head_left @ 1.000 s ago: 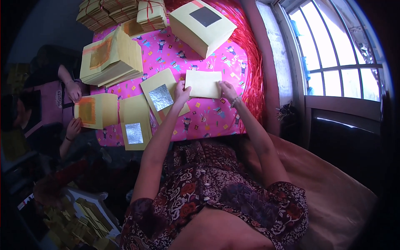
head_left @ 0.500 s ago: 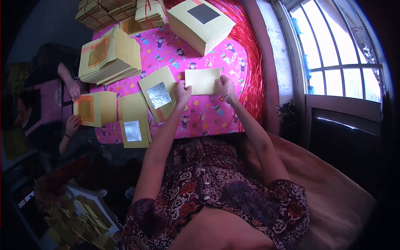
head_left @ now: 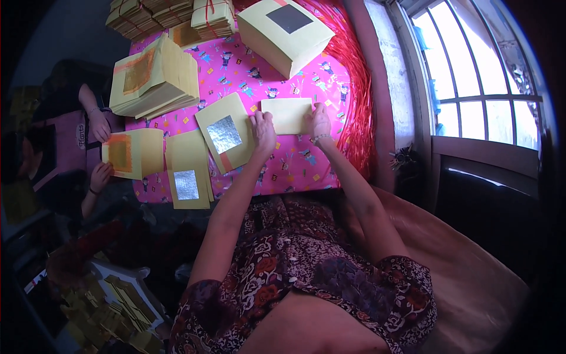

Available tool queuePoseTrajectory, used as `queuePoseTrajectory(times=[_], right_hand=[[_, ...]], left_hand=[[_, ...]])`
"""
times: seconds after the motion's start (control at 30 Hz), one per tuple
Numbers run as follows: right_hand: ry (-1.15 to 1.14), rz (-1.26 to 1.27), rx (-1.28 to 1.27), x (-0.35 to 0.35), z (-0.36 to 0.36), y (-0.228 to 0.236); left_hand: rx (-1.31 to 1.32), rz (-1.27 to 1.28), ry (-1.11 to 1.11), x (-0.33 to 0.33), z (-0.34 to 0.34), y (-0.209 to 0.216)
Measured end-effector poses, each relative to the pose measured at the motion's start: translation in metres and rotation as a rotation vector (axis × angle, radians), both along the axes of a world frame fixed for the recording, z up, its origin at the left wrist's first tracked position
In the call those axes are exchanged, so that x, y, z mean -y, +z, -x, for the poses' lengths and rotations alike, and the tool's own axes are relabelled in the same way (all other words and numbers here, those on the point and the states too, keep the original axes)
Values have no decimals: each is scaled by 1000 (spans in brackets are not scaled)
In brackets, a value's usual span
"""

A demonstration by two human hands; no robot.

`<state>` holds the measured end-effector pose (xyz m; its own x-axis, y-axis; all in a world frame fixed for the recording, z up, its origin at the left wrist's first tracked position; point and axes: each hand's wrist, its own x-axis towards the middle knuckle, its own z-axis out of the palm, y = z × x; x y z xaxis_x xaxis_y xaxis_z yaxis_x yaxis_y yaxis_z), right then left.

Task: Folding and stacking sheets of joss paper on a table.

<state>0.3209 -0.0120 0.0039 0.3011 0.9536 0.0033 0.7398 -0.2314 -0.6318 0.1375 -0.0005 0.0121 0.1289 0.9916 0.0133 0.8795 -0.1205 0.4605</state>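
Observation:
A pale yellow sheet of paper (head_left: 287,116), perhaps folded, lies before me on the table. My left hand (head_left: 264,131) is closed at its left edge, fingers curled. At the opposite edge, my right hand (head_left: 319,121) has its fingers bent and pressed on the paper. Just left of my left hand is yellow paper (head_left: 206,115) bearing a silver foil square (head_left: 224,134) and a reddish strip. More yellow paper with a silver square (head_left: 187,185) lies farther left, overhanging the near table edge. Whether the held paper is one layer or several, I cannot tell.
A pink patterned cloth (head_left: 236,68) covers the table. Yellow paper stacks (head_left: 289,44) and tied bundles (head_left: 213,17) stand at the back. Red plastic strands (head_left: 359,106) hang along the right. At left, a co-worker's hands (head_left: 99,127) touch orange-marked yellow paper (head_left: 147,153).
My left hand has turned and shifted slightly right, its fingers now curled over the paper's left edge. The right hand stays at the right edge, its fingers bent slightly differently.

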Motion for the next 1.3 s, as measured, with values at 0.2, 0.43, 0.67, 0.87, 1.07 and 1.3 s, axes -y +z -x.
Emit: queuePoseTrajectory(times=[0.2,0.43,0.67,0.87,1.07,1.3], right_hand=[[-25,124,-169,-4,-15,-5],[125,-322,88,-9,0,55],[852,-197,98,12,72,76],[1126,-15,365,23,116,40],[1191,-8,428,20,125,31],[1261,1,397,13,121,27]], left_hand=[[155,81,-18,-3,5,10],[458,-134,-94,16,71,46],[322,-41,-44,56,159,43],[182,57,-210,75,176,41],[101,47,-238,75,183,27],[203,120,-300,72,196,31]])
